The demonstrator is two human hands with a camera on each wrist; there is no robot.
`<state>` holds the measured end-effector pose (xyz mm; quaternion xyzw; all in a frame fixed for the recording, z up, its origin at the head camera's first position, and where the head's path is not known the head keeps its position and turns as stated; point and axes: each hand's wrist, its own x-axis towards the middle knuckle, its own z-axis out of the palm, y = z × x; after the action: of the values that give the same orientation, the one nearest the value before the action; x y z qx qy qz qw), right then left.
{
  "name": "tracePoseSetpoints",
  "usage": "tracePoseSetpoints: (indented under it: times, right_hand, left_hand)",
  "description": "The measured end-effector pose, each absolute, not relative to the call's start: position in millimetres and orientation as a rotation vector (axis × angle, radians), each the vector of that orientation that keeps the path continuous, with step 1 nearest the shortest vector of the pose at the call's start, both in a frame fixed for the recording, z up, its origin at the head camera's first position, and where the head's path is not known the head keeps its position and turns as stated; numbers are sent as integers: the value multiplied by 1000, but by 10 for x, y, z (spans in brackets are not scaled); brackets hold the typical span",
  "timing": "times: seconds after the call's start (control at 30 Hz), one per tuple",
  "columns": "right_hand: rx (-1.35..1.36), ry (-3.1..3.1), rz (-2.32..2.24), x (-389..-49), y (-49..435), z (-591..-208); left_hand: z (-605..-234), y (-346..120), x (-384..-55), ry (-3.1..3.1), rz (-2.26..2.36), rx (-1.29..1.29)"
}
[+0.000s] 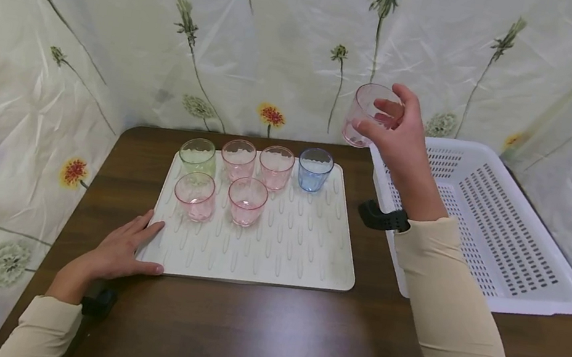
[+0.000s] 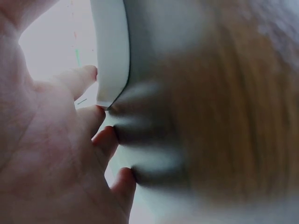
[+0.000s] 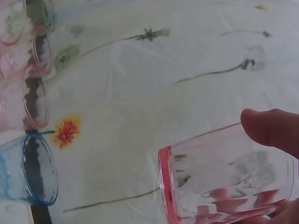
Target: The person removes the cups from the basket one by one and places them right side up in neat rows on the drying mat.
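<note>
My right hand (image 1: 407,138) holds a clear pink-tinted glass (image 1: 359,114) in the air by the basket's back left corner. In the right wrist view the thumb (image 3: 268,126) lies along one side of this glass (image 3: 224,172), with fingers on the other. My left hand (image 1: 120,246) rests at the near left corner of a white ridged mat (image 1: 284,259), its fingers spread along the edge. On the mat stand a green glass (image 1: 197,157), a blue glass (image 1: 314,172) and several pink glasses (image 1: 247,202), all upright.
A white perforated plastic basket (image 1: 549,251) sits to the right of the mat, partly behind my right forearm. The dark wooden table (image 1: 239,333) meets a flower-printed curtain (image 1: 150,44) at the back and left.
</note>
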<state>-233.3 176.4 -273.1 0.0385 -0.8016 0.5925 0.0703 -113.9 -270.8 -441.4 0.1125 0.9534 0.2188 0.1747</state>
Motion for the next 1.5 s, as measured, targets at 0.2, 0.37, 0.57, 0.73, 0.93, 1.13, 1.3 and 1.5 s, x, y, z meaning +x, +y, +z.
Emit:
tracePoseSetpoints:
  times: [0.2, 0.37, 0.57, 0.73, 0.93, 1.13, 1.3, 1.5]
  right_hand:
    - [200, -2388, 1858, -2227, 1539, -2818]
    - [277, -2417, 1837, -2152, 1423, -2912]
    - [305, -2449, 1807, -2125, 1334, -3034]
    - [323, -2480, 1787, -2122, 1296, -3126]
    - [336, -2599, 1682, -2093, 1230, -3286]
    - [303, -2697, 1620, -2072, 1173, -3522]
    - [309, -2778, 1619, -2047, 1148, -3682]
    - [344, -2834, 1627, -2033, 1142, -3809]
  left_hand:
    - [-4428, -2722, -1122, 2709, 617, 321]
    - [-4415, -2721, -1127, 2717, 607, 320]
    - [-4388, -2708, -1133, 2713, 615, 308]
    - [-4393, -2712, -1138, 2710, 617, 311]
    - [-4389, -2710, -1144, 2704, 606, 297]
    - [-4392, -2712, -1144, 2702, 602, 295]
    - [-4402, -2716, -1144, 2697, 602, 291]
    - [-4414, -2721, -1149, 2697, 589, 290]
